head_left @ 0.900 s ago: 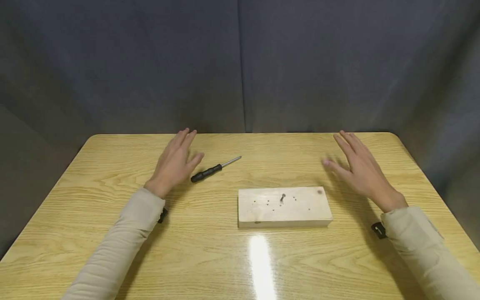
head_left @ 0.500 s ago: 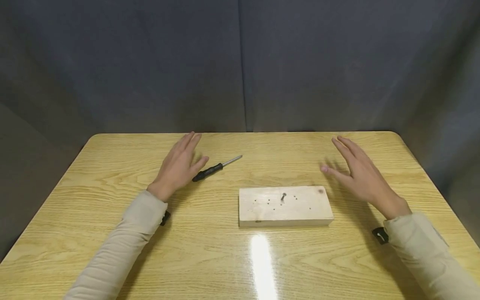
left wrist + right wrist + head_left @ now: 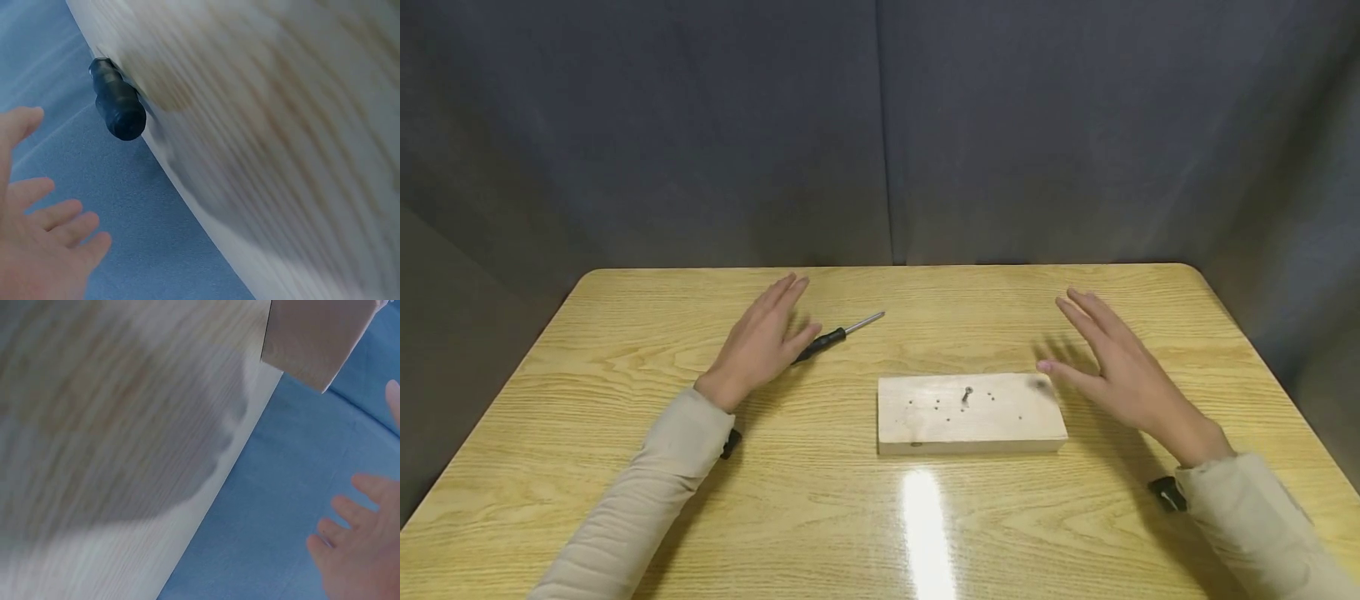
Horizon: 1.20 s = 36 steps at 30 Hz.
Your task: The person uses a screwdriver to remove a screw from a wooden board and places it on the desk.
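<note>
A screwdriver [image 3: 831, 339] with a black handle and a thin metal shaft lies on the table, its tip towards the back right. My left hand [image 3: 758, 342] hovers beside it, fingers extended, the thumb overlapping the handle's end in the head view. In the left wrist view the black handle [image 3: 119, 103] stands apart from the fingers. A pale wooden block [image 3: 970, 417] lies right of centre, dotted with several small holes. One screw [image 3: 967, 394] sticks up from its top at a slant. Near the block's right end my right hand [image 3: 1120, 375] hovers, fingers spread, holding nothing.
The wood-grain table [image 3: 805, 517] carries a bright glare streak in front of the block. Behind it hangs a dark curtain [image 3: 737, 133], which also closes off both sides.
My left hand has shifted slightly right and nearer, so its thumb now overlaps the screwdriver handle. My right hand has come nearer and a little left, towards the block's end.
</note>
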Each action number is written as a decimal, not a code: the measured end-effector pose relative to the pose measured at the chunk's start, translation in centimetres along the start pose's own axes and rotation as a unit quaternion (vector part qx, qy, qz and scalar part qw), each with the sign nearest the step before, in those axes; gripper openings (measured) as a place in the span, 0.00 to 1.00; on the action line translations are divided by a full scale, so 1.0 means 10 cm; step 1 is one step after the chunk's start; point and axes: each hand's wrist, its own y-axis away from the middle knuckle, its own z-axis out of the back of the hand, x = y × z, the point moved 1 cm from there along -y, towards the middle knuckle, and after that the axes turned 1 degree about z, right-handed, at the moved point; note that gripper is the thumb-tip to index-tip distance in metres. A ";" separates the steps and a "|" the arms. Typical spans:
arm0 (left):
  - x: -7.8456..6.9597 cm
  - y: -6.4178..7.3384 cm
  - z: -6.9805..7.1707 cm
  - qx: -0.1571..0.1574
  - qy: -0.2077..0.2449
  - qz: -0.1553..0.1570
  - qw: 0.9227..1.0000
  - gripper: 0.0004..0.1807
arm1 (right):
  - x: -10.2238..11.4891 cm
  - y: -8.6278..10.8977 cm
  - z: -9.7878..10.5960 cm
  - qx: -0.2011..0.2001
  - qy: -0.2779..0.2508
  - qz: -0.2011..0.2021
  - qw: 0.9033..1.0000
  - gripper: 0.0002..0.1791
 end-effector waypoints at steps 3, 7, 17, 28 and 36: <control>-0.01 0.01 0.00 0.008 0.006 0.005 1.000 0.39 | 0.03 0.04 -0.01 0.007 0.002 -0.002 1.000 0.49; -0.02 0.04 -0.01 0.015 0.013 0.007 1.000 0.39 | 0.06 0.09 -0.03 0.014 -0.005 -0.002 1.000 0.49; -0.05 0.07 -0.04 0.031 0.020 -0.001 0.999 0.38 | 0.13 0.20 -0.06 0.044 -0.037 -0.001 0.998 0.49; -0.07 0.10 -0.06 0.039 0.023 -0.003 0.999 0.36 | 0.16 0.30 -0.14 0.069 -0.084 -0.018 0.994 0.46; -0.07 0.09 -0.07 0.053 0.042 0.006 0.998 0.36 | 0.18 0.35 -0.17 0.084 -0.105 -0.020 0.991 0.46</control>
